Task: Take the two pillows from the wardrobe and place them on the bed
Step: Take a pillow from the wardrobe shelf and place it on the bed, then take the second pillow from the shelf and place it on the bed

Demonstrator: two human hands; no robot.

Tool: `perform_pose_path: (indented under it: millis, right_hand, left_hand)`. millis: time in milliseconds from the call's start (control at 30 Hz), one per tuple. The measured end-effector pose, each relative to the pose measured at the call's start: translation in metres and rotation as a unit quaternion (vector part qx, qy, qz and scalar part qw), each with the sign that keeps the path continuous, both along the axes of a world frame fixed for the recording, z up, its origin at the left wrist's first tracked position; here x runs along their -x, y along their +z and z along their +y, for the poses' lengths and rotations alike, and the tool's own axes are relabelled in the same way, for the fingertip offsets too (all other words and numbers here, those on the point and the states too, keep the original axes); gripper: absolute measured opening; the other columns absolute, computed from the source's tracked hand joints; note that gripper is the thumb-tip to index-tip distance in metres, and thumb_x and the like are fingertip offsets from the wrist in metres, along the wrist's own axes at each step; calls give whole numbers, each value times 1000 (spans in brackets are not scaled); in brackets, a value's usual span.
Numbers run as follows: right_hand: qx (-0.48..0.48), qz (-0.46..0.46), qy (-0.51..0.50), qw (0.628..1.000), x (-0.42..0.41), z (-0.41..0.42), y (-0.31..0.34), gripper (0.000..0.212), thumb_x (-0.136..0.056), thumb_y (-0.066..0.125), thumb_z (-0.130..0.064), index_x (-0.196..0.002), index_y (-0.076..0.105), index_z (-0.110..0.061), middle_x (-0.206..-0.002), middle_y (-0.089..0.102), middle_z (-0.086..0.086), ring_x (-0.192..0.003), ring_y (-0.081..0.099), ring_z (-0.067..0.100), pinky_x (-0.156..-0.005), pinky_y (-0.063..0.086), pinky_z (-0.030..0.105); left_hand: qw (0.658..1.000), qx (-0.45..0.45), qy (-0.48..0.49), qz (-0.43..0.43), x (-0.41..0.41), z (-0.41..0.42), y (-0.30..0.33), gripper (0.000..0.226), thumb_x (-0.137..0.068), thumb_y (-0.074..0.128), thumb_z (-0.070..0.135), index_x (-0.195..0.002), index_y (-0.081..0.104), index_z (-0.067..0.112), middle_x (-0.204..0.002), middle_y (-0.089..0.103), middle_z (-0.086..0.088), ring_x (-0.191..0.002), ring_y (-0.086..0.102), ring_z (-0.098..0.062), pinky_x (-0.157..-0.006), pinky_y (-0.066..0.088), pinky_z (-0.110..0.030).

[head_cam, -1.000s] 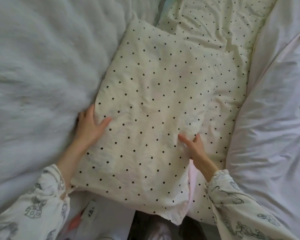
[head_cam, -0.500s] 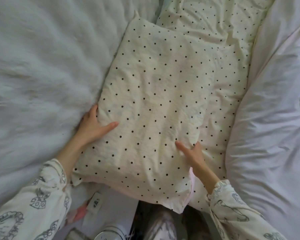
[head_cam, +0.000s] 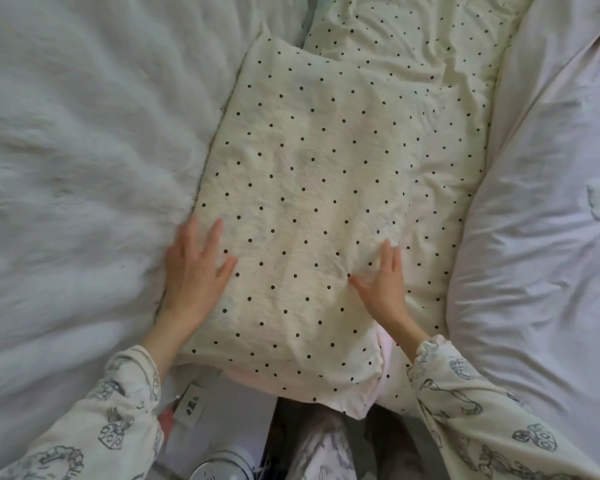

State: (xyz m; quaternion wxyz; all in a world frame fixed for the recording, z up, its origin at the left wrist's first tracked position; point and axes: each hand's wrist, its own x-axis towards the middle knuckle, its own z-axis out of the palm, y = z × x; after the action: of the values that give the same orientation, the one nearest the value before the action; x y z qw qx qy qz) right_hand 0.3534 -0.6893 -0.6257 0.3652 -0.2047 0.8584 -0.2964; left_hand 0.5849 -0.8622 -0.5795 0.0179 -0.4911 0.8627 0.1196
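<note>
A cream pillow with black dots [head_cam: 309, 202] lies flat on the bed, its long side running away from me. Its right part overlaps a second cream dotted pillow [head_cam: 430, 81], which lies rumpled beneath and beyond it. My left hand [head_cam: 194, 271] rests flat on the near pillow's left edge with its fingers spread. Laid flat on the pillow's right edge, my right hand [head_cam: 383, 285] also has its fingers apart. Neither hand grips the fabric.
A white fluffy blanket [head_cam: 66, 168] covers the bed on the left. A pale pink duvet [head_cam: 534, 237] is bunched up on the right. Below the bed's near edge are a white tagged item [head_cam: 194, 403] and a round white object [head_cam: 222, 465].
The pillow has slid farther onto the bed and settled flat. Both hands have let go of its edges and now lie flat on top of it.
</note>
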Motion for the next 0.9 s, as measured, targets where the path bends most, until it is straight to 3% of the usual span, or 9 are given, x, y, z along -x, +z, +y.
perform_pose_path:
  millis: [67, 167, 300, 400, 500, 633, 767, 900]
  right_hand:
    - [-14, 67, 142, 987, -6, -4, 6, 82, -86, 62, -25, -148, 10, -26, -159, -5, 6, -145, 0, 30, -115, 17, 42]
    - [-106, 53, 302, 946, -11, 4, 10, 81, -88, 57, -36, -147, 1, -36, -156, -24, -1, -142, -22, 29, -113, 17, 53]
    - [-154, 21, 370, 916, -13, 26, 23, 83, -89, 57, -34, -147, -3, -37, -155, -25, -2, -143, -19, 27, -114, 17, 48]
    - [-159, -56, 379, 910, -14, 43, 34, 78, -90, 57, -32, -149, 5, -31, -158, -17, 0, -145, -11, 24, -116, 12, 44]
    - [-117, -121, 289, 942, -14, 61, 54, 74, -91, 56, -31, -149, 11, -25, -160, 1, 2, -145, 13, 22, -114, 21, 37]
    - [-22, -124, 80, 989, 5, 98, 95, 63, -92, 54, -28, -146, 23, -15, -153, 29, 7, -137, 32, 24, -111, 31, 38]
    - [31, -112, -83, 990, 49, 173, 141, 56, -93, 52, -29, -143, 31, -14, -142, 44, 10, -122, 48, 21, -96, 42, 32]
    - [70, -74, -200, 974, 86, 284, 183, 46, -93, 53, -25, -135, 42, -13, -127, 56, 12, -100, 54, 18, -82, 42, 30]
  left_hand:
    - [996, -22, -62, -61, 11, 19, -5, 65, -88, 45, 51, -145, 18, 32, -158, 0, -12, -144, -4, -35, -109, 5, -62]
    - [977, -89, -93, -168, 24, 49, -17, 69, -89, 26, 62, -145, -4, 37, -156, -22, -4, -138, -30, -31, -102, -12, -67]
    - [964, -166, -61, -199, 39, 60, -13, 67, -93, 34, 48, -145, -6, 36, -154, -26, -5, -136, -32, -36, -102, -8, -73]
    - [937, -230, -102, -241, 46, 69, 0, 69, -91, 42, 42, -143, -3, 46, -154, -26, -5, -138, -28, -35, -104, 1, -73]
    - [907, -279, -147, -278, 52, 90, 18, 63, -90, 43, 42, -143, 8, 47, -155, -24, -6, -142, -16, -33, -108, 12, -64]
    - [918, -303, -143, -211, 86, 120, 47, 58, -93, 42, 42, -145, 17, 37, -159, -3, -7, -145, 3, -27, -113, 21, -54]
    - [939, -270, -195, -89, 146, 170, 88, 60, -91, 45, 46, -145, 22, 30, -157, 14, -7, -143, 15, -24, -113, 23, -47]
    - [929, -268, -257, -2, 198, 253, 123, 62, -89, 50, 44, -143, 28, 23, -151, 29, -6, -138, 27, -21, -111, 27, -39]
